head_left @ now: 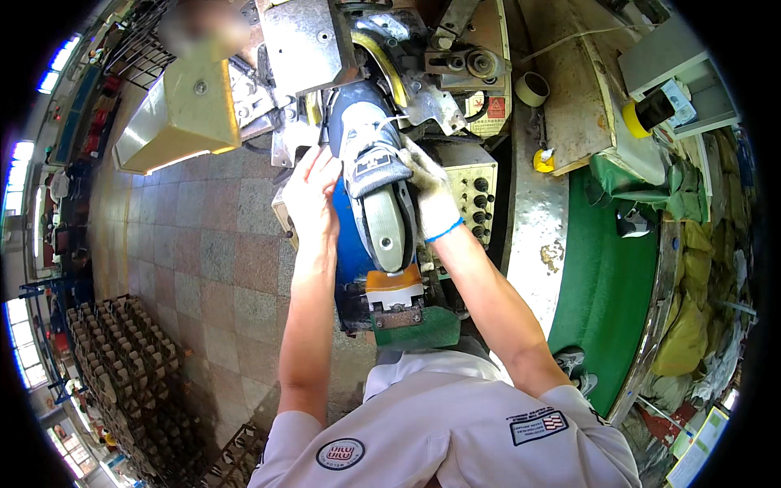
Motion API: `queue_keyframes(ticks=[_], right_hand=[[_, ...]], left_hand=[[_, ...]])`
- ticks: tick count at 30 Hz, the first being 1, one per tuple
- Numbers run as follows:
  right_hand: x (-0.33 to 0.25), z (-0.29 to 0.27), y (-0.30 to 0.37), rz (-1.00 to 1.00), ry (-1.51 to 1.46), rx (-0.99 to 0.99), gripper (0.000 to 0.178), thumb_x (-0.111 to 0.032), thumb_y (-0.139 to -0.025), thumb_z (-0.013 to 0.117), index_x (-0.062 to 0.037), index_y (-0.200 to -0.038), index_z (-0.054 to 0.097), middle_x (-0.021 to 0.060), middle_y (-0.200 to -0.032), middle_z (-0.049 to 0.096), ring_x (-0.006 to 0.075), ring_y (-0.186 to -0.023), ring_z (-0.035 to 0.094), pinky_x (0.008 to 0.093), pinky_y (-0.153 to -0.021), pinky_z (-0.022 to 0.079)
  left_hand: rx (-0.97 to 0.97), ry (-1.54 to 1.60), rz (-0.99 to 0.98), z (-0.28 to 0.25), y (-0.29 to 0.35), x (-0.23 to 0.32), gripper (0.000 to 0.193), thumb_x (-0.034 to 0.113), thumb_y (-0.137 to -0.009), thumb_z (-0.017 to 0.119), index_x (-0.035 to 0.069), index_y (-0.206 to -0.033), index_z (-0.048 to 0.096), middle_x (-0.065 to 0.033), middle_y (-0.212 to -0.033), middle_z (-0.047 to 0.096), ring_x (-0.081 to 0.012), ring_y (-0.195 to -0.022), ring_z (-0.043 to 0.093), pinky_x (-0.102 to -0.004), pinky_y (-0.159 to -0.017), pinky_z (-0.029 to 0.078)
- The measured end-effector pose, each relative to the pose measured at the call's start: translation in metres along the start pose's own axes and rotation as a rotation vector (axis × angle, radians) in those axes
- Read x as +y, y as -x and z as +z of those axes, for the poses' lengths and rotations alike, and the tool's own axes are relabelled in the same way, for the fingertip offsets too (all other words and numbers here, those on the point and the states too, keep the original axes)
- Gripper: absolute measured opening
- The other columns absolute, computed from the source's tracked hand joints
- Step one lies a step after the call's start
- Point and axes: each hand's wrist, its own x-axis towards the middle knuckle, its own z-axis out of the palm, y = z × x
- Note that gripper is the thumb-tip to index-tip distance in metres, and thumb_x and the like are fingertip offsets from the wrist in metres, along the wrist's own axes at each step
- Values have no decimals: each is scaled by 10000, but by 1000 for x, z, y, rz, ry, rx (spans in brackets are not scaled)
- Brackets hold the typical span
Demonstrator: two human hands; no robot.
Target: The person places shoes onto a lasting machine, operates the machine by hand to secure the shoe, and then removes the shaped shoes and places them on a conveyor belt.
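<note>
A grey lace-up shoe sits in a metal machine, its toe pointing away from me under the machine's head. A grey-green shoe last sticks out of the shoe's heel opening toward me. My left hand, bare, lies along the left side of the shoe with its fingers stretched out. On the right side, my right hand wears a white glove with a blue cuff, and its fingers press round the shoe's edge. An orange-brown pad on a metal bracket stands just below the last's near end.
A knobbed control panel is right of the machine. Beyond it runs a green conveyor belt with a shoe on it. A tape roll lies near the bench. Stacked racks stand on the tiled floor at left.
</note>
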Motion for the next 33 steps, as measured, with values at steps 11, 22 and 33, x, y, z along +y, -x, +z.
queue_keyframes(ticks=[11,22,33], right_hand=[[28,-4,-3,-93,182,199,476,-264,-975,693,40,-1327,594,30,-1128,663,93,-984,574,242,-911,462],[19,-17,-5,-60,221,129,402,-325,-957,707,23,-1157,693,9,-1016,691,92,-908,593,254,-840,480],[32,-29,-5,-94,316,146,273,-292,-1004,648,-27,-996,716,-37,-906,650,53,-833,551,241,-770,448]], left_hand=[[-157,72,-435,-4,19,-35,556,506,-1062,434,14,-1189,658,-90,-1059,706,-174,-923,688,-330,-816,557],[-82,5,-406,9,26,-46,468,433,-1086,402,51,-1233,628,-74,-1079,690,-171,-904,681,-329,-790,565],[-122,9,-203,-5,21,-80,419,390,-1094,417,49,-1168,648,-31,-1034,674,-141,-905,640,-294,-829,519]])
